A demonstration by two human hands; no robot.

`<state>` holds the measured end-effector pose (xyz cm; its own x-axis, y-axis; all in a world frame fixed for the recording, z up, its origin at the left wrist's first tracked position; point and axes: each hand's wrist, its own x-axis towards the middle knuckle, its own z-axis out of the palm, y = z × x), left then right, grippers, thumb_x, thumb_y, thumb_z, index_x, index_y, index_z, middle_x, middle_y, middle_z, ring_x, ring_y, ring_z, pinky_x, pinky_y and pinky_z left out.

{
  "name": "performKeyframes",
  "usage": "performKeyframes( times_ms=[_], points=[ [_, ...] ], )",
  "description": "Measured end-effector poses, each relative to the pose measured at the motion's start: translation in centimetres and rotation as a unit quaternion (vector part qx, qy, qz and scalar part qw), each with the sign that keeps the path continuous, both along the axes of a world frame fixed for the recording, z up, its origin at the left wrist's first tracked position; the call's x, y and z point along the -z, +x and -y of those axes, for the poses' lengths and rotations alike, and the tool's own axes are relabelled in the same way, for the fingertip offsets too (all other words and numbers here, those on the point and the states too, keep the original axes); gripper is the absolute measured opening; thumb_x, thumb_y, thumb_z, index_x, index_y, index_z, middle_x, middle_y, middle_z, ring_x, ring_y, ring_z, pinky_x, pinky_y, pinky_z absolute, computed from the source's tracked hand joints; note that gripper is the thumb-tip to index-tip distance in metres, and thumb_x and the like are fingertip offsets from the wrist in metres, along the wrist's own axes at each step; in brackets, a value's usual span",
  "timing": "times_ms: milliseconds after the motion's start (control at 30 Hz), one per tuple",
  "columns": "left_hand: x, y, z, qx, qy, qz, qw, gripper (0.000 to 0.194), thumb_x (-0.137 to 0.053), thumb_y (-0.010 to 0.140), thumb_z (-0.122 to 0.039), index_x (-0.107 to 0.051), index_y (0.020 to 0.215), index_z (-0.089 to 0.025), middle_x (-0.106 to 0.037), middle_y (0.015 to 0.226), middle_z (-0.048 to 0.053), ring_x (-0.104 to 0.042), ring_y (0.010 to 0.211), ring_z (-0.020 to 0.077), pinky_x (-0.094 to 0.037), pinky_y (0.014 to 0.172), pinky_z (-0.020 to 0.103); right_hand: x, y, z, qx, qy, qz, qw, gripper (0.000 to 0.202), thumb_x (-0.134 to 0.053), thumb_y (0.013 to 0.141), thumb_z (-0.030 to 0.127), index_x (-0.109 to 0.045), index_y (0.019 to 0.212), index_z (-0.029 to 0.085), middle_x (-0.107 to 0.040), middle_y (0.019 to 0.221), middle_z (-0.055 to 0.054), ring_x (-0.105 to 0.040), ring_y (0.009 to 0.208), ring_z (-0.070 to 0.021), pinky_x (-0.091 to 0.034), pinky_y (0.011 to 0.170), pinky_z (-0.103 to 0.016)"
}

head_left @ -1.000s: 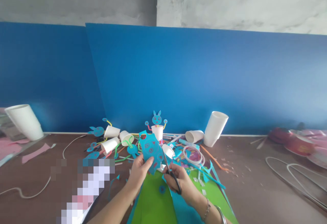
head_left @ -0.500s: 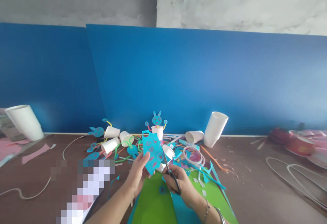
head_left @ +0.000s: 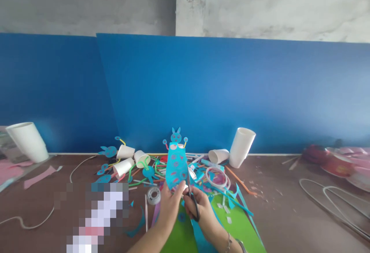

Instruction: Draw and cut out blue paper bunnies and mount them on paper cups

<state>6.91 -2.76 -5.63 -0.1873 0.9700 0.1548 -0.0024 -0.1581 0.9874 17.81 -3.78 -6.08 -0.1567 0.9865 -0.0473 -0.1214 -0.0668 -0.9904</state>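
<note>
My left hand (head_left: 171,203) pinches the lower edge of a blue sheet of paper (head_left: 175,165) with red drawings on it and a cut-out near its top. In my right hand (head_left: 199,206) is a pair of black-handled scissors (head_left: 192,199), its blades pointing up along the paper's right edge. How far the blades are apart I cannot make out. Behind the paper stands a paper cup figure with a blue rabbit head (head_left: 176,137) and straw arms. Under my hands lie green sheets (head_left: 234,218) and a small blue cut-out disc (head_left: 182,217).
Several tipped white cups (head_left: 123,167) with straws and blue rabbit heads lie at left. A tape roll (head_left: 153,195) is beside my left hand. Stacked cups (head_left: 243,147), pink-white rings (head_left: 218,178) and paper scraps are at right. A blue partition (head_left: 202,91) backs the table.
My left hand has moved right, closer to my right hand, turning the blue paper more upright. The tape roll at left has come into sight. The scissors stay by the paper's right edge.
</note>
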Motion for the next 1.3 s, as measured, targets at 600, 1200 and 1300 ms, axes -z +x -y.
performKeyframes(
  times_ms=[600, 1200, 1300],
  points=[
    [0.1, 0.4, 0.3, -0.004, -0.110, 0.092, 0.990, 0.033, -0.065, 0.071, -0.049, -0.057, 0.057, -0.020, -0.060, 0.054, 0.000, -0.060, 0.060, 0.0206, -0.047, 0.059, 0.029, 1.6, -0.1, -0.2, -0.028, 0.001, -0.016, 0.999, 0.041, -0.073, 0.064, 0.051, -0.052, 0.078, 0.019, -0.042, 0.040, 0.010, -0.035, 0.036, -0.0065, -0.027, 0.039, -0.019],
    [1.2, 1.3, 0.4, 0.015, -0.061, 0.108, 0.992, 0.034, -0.063, 0.075, -0.051, -0.065, 0.078, -0.017, -0.059, 0.050, -0.001, -0.058, 0.050, 0.0192, -0.049, 0.052, 0.028, 0.7, 0.6, 0.0, -0.044, 0.038, 0.003, 0.998, 0.036, -0.073, 0.070, 0.051, -0.064, 0.076, 0.016, -0.047, 0.053, 0.005, -0.033, 0.047, -0.0080, -0.026, 0.044, -0.021],
    [0.8, 1.3, 0.5, 0.009, -0.062, 0.099, 0.993, 0.035, -0.063, 0.074, -0.053, -0.063, 0.071, -0.018, -0.055, 0.047, -0.002, -0.053, 0.043, 0.0168, -0.045, 0.044, 0.027, 1.3, 0.8, 0.1, -0.055, 0.025, 0.010, 0.998, 0.038, -0.071, 0.071, 0.053, -0.064, 0.075, 0.016, -0.048, 0.053, 0.005, -0.034, 0.047, -0.0082, -0.026, 0.045, -0.021]
  ],
)
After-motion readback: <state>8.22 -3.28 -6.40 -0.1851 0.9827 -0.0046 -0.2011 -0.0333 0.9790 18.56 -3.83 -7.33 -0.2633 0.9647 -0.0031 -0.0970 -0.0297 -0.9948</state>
